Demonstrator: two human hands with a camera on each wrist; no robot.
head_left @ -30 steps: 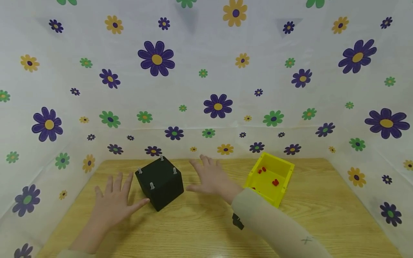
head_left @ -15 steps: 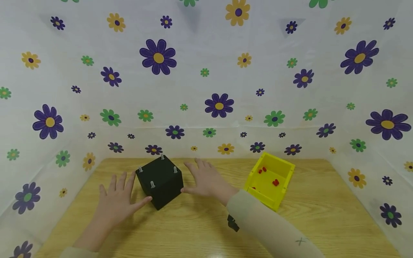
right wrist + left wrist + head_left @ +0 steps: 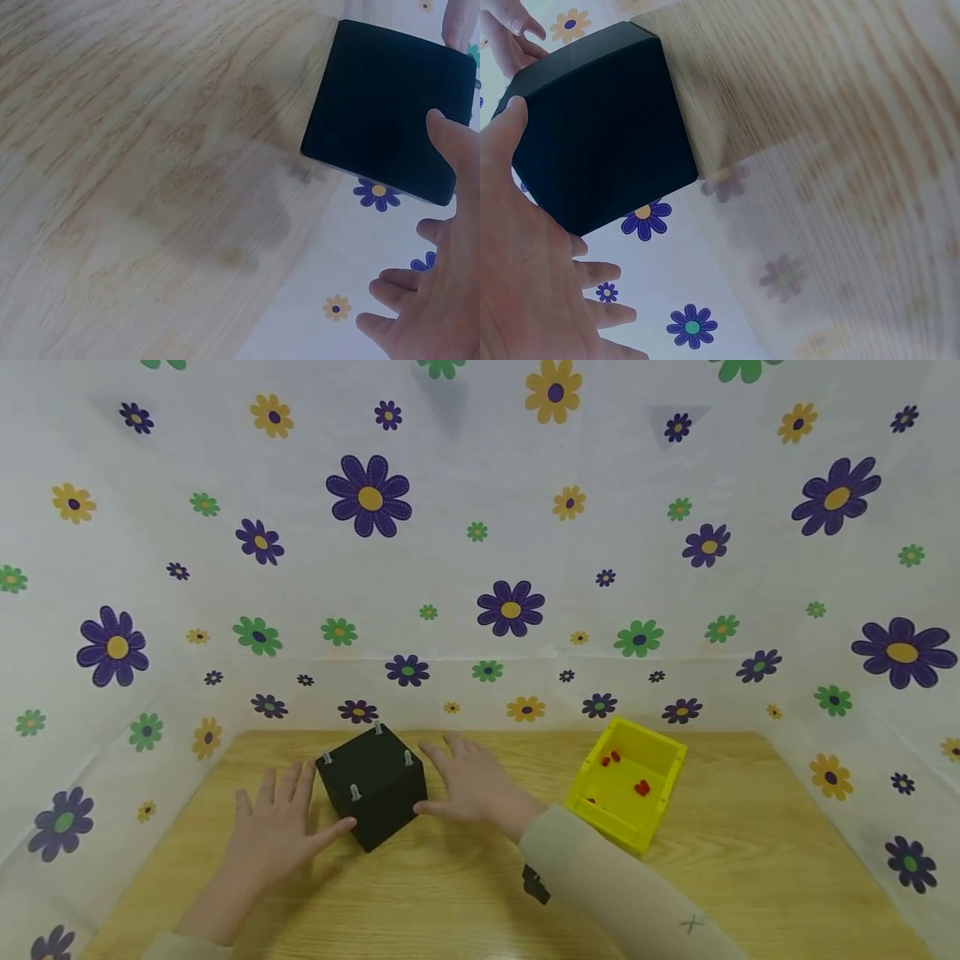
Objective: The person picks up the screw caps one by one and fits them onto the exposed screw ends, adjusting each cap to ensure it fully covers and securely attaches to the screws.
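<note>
A black box (image 3: 390, 806) sits turned cornerwise on the left half of the table, with several small grey pegs (image 3: 356, 792) upright on its top. My left hand (image 3: 273, 839) is at its left side, fingers spread and straight, the thumb tip overlapping the near-left face. On the other side my right hand (image 3: 476, 787) has extended fingers, its thumb tip right at the box's right face. Both wrist views show a plain dark face of the box (image 3: 600, 127) with a thumb over it; the right hand (image 3: 450, 285) has its other fingers spread below the box in its own wrist view.
To the right stands a yellow bin (image 3: 622, 781) with several small red pieces (image 3: 642, 787) inside. A black device (image 3: 536, 883) is under the right sleeve (image 3: 600, 868). A white flowered sheet (image 3: 480, 560) encloses the wooden table (image 3: 420, 902) at the back and sides.
My right hand has moved left, bringing its thumb up to the box's right side. The left hand has shifted slightly right. The box and the yellow bin stay in place.
</note>
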